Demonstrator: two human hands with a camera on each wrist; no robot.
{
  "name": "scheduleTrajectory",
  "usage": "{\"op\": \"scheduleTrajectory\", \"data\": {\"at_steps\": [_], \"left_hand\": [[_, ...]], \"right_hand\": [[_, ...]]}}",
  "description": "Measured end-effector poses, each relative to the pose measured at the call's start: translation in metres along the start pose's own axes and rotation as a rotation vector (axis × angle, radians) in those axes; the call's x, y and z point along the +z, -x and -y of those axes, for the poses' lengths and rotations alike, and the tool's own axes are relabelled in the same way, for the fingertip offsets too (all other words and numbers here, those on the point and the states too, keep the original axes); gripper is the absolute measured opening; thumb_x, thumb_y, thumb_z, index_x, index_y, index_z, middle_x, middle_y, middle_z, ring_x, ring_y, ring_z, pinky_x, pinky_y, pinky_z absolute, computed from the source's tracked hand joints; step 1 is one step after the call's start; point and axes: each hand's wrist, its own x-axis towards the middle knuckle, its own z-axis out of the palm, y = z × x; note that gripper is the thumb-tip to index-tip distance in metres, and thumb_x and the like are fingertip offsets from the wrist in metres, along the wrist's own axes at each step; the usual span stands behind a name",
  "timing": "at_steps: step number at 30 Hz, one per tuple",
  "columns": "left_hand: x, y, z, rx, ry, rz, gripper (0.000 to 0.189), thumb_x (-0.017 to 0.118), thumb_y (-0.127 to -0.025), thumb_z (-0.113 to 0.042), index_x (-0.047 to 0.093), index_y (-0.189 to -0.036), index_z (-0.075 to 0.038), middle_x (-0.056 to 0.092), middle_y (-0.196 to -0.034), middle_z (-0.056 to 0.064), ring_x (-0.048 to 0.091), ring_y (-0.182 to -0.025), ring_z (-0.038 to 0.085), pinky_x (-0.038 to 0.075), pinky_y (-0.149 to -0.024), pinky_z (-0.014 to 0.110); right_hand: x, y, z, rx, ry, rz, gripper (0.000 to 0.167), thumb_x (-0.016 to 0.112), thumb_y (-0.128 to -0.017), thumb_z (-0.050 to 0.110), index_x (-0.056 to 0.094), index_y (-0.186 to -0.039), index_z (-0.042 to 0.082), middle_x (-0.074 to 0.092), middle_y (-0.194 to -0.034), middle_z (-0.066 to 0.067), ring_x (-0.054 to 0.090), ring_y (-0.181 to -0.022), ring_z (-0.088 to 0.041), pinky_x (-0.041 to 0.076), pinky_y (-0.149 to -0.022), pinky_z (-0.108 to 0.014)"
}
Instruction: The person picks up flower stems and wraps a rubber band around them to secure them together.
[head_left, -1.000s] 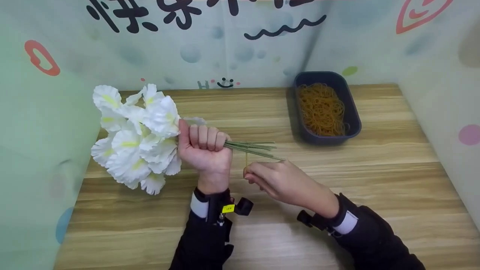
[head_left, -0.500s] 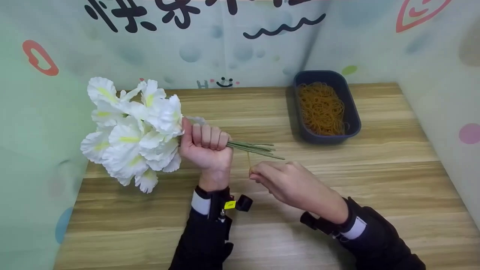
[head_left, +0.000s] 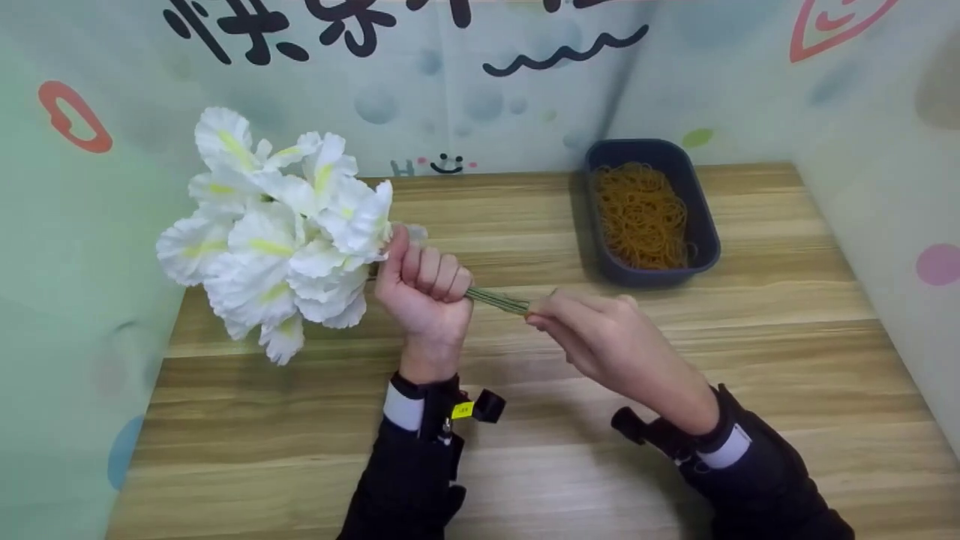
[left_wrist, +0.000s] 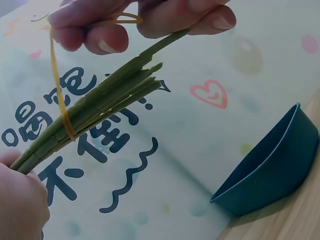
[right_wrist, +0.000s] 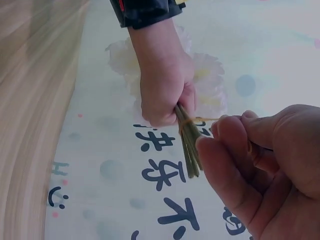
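My left hand (head_left: 427, 300) grips a bunch of white artificial flowers (head_left: 262, 240) by the stems, blooms to the left. The green stems (left_wrist: 92, 107) stick out of the fist towards my right hand (head_left: 611, 345). A yellow rubber band (left_wrist: 57, 82) is looped round the stems a little short of their cut ends. My right fingers pinch its other part and hold it stretched away from the bunch, as the right wrist view shows on the taut band (right_wrist: 206, 119). In the head view, the right fingers hide the stem ends.
A dark blue plastic box (head_left: 656, 279) stands at the back right of the wooden table (head_left: 525, 465). Inside it lies a heap of rubber bands (head_left: 641, 217). A printed cloth (head_left: 450, 97) with writing rises behind the table, and walls flank both sides.
The flowers have risen and tilted, with the left hand shifting slightly right and its stems now angled down to the right. My right hand has moved right and up to the stem ends, still holding the band.
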Motion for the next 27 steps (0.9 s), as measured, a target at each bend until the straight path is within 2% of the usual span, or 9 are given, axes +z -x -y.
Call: {"op": "scheduleTrajectory", "data": {"at_steps": [6, 12, 16, 21, 27], "left_hand": [[0.002, 0.0, -0.001, -0.128, -0.009, 0.011, 0.076, 0.083, -0.094, -0.02, 0.012, -0.069, -0.02, 0.015, -0.057, -0.009, 0.01, -0.049, 0.005, -0.001, -0.05, 0.021], [0.001, -0.001, 0.0, -0.213, 0.001, 0.017, 0.074, 0.082, -0.095, -0.02, 0.012, -0.068, -0.021, 0.015, -0.057, -0.009, 0.01, -0.049, 0.004, -0.002, -0.05, 0.02], [0.002, 0.001, 0.002, -0.245, 0.022, 0.01, 0.073, 0.08, -0.095, -0.019, 0.012, -0.068, -0.021, 0.014, -0.057, -0.01, 0.01, -0.048, 0.004, -0.002, -0.049, 0.02], [0.006, 0.004, 0.009, -0.278, 0.011, 0.017, 0.072, 0.08, -0.096, -0.02, 0.013, -0.069, -0.021, 0.014, -0.057, -0.01, 0.01, -0.048, 0.005, -0.002, -0.049, 0.02], [0.011, 0.008, 0.01, -0.261, 0.068, 0.024, 0.073, 0.078, -0.097, -0.019, 0.012, -0.068, -0.022, 0.014, -0.056, -0.01, 0.01, -0.048, 0.004, -0.002, -0.049, 0.02]], "right_hand": [[-0.009, -0.002, -0.009, 0.031, 0.052, -0.025, 0.019, 0.065, -0.115, 0.021, 0.075, -0.107, 0.007, 0.075, -0.089, -0.003, 0.068, -0.071, -0.011, 0.058, -0.061, -0.027], [-0.007, -0.005, -0.016, 0.041, 0.126, -0.052, 0.022, 0.064, -0.115, 0.025, 0.076, -0.107, 0.008, 0.077, -0.092, -0.004, 0.072, -0.075, -0.014, 0.06, -0.062, -0.03], [-0.003, -0.005, -0.021, 0.049, 0.163, -0.073, 0.022, 0.065, -0.114, 0.025, 0.076, -0.107, 0.007, 0.076, -0.092, -0.004, 0.073, -0.074, -0.015, 0.059, -0.06, -0.031], [0.003, -0.006, -0.029, 0.054, 0.19, -0.093, 0.012, 0.074, -0.109, 0.018, 0.075, -0.107, 0.005, 0.075, -0.091, -0.006, 0.071, -0.07, -0.016, 0.056, -0.057, -0.031], [0.009, -0.005, -0.042, 0.063, 0.141, -0.085, 0.008, 0.081, -0.102, 0.007, 0.078, -0.109, 0.004, 0.077, -0.094, -0.007, 0.074, -0.074, -0.018, 0.061, -0.063, -0.032]]}}
